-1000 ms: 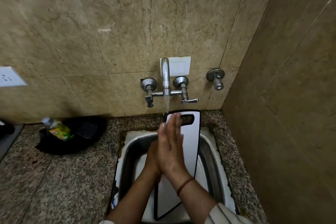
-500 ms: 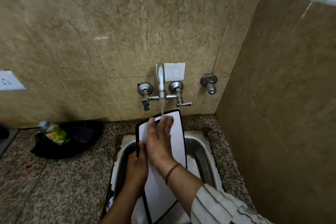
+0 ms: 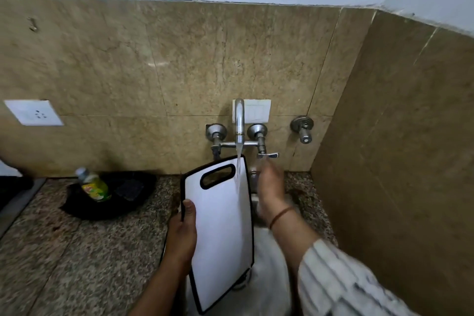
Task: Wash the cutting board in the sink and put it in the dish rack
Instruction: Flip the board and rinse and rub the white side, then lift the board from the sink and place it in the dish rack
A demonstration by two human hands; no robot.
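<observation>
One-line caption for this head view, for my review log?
Left hand grips the white cutting board under the running tap; right hand is up by the tap lever.

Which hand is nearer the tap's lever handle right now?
Right. The right hand is just below the lever handle; the left hand is lower, gripping the left edge of the cutting board.

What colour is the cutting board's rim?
Black, edging the white cutting board; the head view shows it best.
</observation>
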